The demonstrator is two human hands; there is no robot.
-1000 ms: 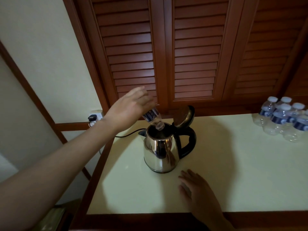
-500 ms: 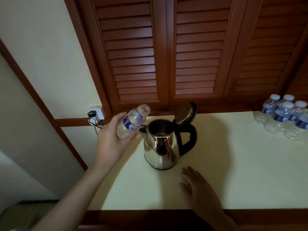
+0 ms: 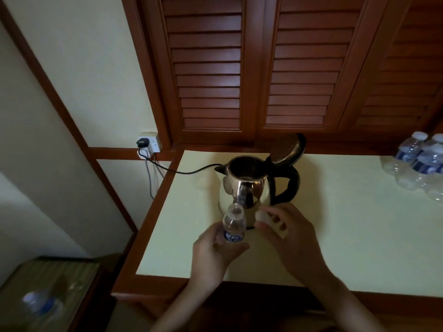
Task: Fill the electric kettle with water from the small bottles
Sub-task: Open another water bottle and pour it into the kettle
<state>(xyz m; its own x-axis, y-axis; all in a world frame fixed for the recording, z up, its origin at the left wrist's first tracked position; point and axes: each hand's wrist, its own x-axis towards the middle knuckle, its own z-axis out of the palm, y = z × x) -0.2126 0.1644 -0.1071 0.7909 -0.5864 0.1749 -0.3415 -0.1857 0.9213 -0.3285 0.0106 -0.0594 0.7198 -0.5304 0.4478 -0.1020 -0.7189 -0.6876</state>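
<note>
A shiny steel electric kettle (image 3: 249, 188) with a black handle stands on the pale table (image 3: 347, 236), its lid (image 3: 288, 148) flipped open. My left hand (image 3: 215, 252) grips a small clear bottle (image 3: 233, 227) with a blue label, upright and uncapped, just in front of the kettle. My right hand (image 3: 290, 238) pinches a white bottle cap (image 3: 262, 215) beside the bottle's mouth. Several full small bottles (image 3: 422, 164) with white caps stand at the table's far right.
The kettle's black cord (image 3: 189, 171) runs left to a wall socket (image 3: 148, 142). Louvred wooden doors (image 3: 263, 68) rise behind the table. A bin (image 3: 48, 295) on the floor at lower left holds discarded bottles.
My left hand has brought the bottle down from above the kettle to upright in front of it. My right hand has lifted off the table with the cap. The view tilted down.
</note>
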